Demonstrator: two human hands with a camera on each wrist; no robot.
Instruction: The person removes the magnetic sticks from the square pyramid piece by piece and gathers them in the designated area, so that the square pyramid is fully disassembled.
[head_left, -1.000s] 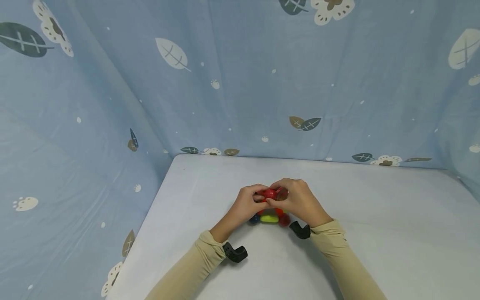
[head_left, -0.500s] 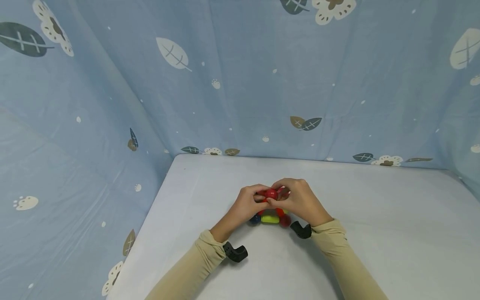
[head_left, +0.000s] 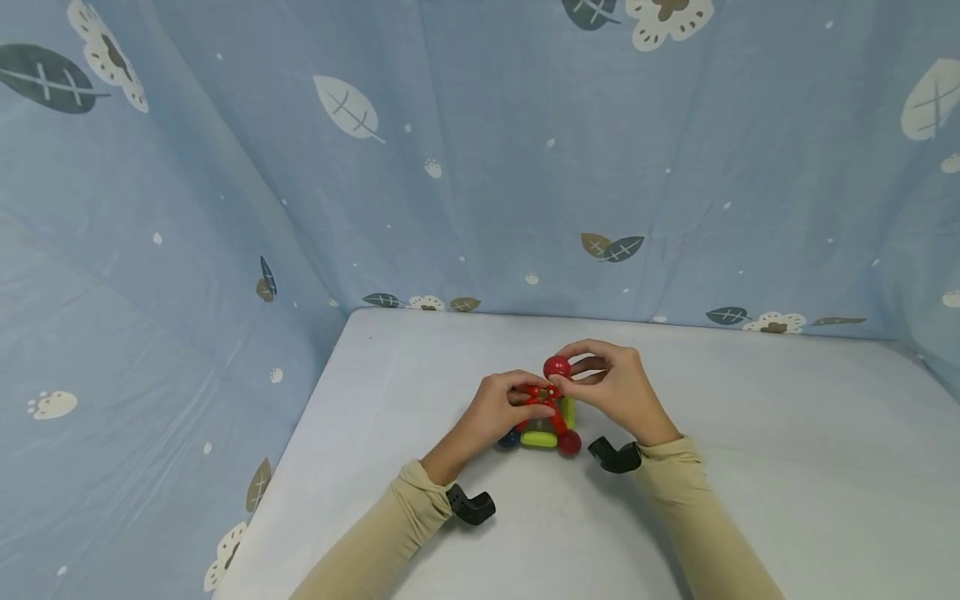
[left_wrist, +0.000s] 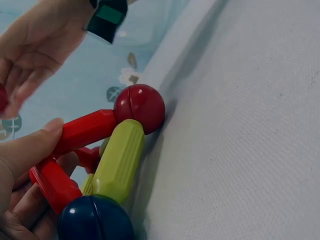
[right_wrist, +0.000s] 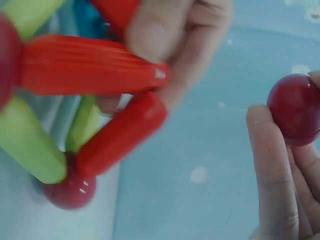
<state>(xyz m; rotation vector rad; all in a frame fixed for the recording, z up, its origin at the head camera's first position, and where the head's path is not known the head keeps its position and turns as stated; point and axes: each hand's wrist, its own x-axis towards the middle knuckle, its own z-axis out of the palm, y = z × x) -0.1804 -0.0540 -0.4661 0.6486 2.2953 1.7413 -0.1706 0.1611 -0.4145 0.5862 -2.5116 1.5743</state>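
Note:
My left hand grips the upper ends of the red rods of a toy frame built from magnetic rods and balls. The rods lean together at the top, over a base of yellow-green rods. At the base corners sit a blue ball and red balls, one of them a red corner ball at the near right. Between thumb and fingertips, my right hand pinches a loose red ball, up and to the right of the rod ends and apart from them. Left fingers partly hide the frame's far side.
The frame stands on a white-covered table. Behind and to the left hangs a blue patterned curtain. A black wrist device is on the left wrist, another black wrist device on the right.
My right hand has moved up and to the right with the red ball, away from the rod ends, which now show bare. The left hand has stayed in place on the rods.

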